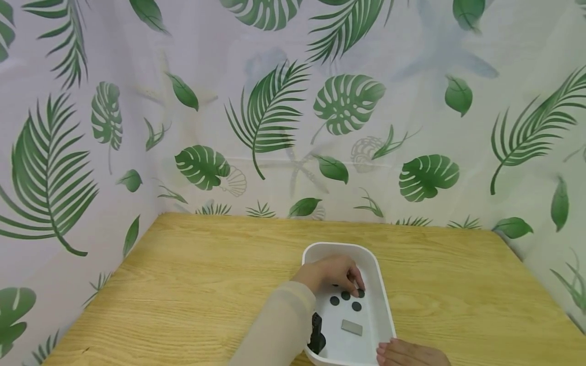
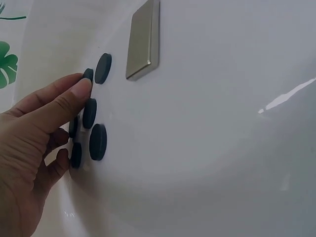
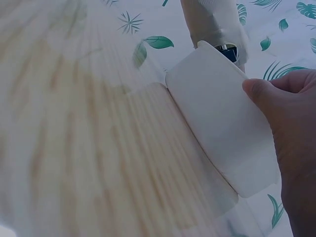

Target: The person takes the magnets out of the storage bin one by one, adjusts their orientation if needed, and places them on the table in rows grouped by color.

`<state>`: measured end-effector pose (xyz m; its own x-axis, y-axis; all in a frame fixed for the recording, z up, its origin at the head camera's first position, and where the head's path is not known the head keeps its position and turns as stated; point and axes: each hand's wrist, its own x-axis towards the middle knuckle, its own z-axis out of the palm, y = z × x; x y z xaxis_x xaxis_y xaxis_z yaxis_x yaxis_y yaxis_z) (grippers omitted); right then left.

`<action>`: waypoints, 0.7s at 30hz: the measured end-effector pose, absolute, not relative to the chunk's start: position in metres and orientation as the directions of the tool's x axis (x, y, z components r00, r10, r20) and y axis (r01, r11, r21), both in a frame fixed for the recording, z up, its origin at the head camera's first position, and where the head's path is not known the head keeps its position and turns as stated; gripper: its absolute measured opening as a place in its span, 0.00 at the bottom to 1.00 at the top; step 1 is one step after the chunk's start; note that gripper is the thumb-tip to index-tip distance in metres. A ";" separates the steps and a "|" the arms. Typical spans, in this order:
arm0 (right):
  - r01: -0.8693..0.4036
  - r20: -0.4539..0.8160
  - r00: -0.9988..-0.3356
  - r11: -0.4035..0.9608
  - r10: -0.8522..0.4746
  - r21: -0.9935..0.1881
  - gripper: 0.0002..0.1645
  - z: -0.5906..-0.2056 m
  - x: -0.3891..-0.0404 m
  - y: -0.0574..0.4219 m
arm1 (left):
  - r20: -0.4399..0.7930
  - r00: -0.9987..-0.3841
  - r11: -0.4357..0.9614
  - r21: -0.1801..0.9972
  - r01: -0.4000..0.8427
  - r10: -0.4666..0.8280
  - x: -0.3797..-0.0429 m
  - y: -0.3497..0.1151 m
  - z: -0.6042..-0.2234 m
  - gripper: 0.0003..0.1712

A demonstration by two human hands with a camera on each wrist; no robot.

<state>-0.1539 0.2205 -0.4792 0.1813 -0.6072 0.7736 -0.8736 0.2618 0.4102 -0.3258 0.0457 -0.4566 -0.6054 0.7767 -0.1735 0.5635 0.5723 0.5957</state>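
Note:
A white tray [image 1: 383, 292] with rounded corners stands on the table. Inside its far half, my left hand [image 1: 333, 270] pinches a small black disc [image 2: 88, 74] between thumb and index finger, low at the tray floor. Several more black discs lie close by, among them one disc [image 1: 356, 306] nearer me and another disc [image 2: 98, 142] beneath the fingers. A silver rectangular block [image 1: 352, 327] rests flat on the tray floor, apart from the hand. At the near right corner my right hand [image 1: 412, 353] grips the tray's rim, its thumb on the wall in the right wrist view.
Under the tray spreads a wooden table [image 1: 206, 269]. A white cloth [image 1: 284, 193] printed with green leaves hangs behind and at both sides. A black device [image 1: 316, 333] sits under the left wrist, over the tray's left edge.

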 end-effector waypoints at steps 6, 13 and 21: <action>-0.880 0.771 0.160 0.265 -0.616 0.394 0.16 -0.480 -0.152 0.222 | -0.172 -0.603 0.567 0.603 0.561 0.779 -0.324 0.046 -0.455 0.07; -0.890 0.766 0.123 0.271 -0.631 0.366 0.17 -0.478 -0.149 0.222 | -0.180 -0.588 0.556 0.617 0.557 0.789 -0.326 0.048 -0.458 0.07; -0.899 0.770 0.094 0.278 -0.631 0.338 0.17 -0.477 -0.147 0.221 | -0.174 -0.607 0.578 0.582 0.573 0.776 -0.322 0.047 -0.456 0.04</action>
<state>-0.1472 0.2213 -0.4767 0.0938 -0.6310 0.7701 -0.8991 0.2784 0.3377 -0.3223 0.0471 -0.4557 -0.6066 0.7759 -0.1735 0.5727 0.5778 0.5815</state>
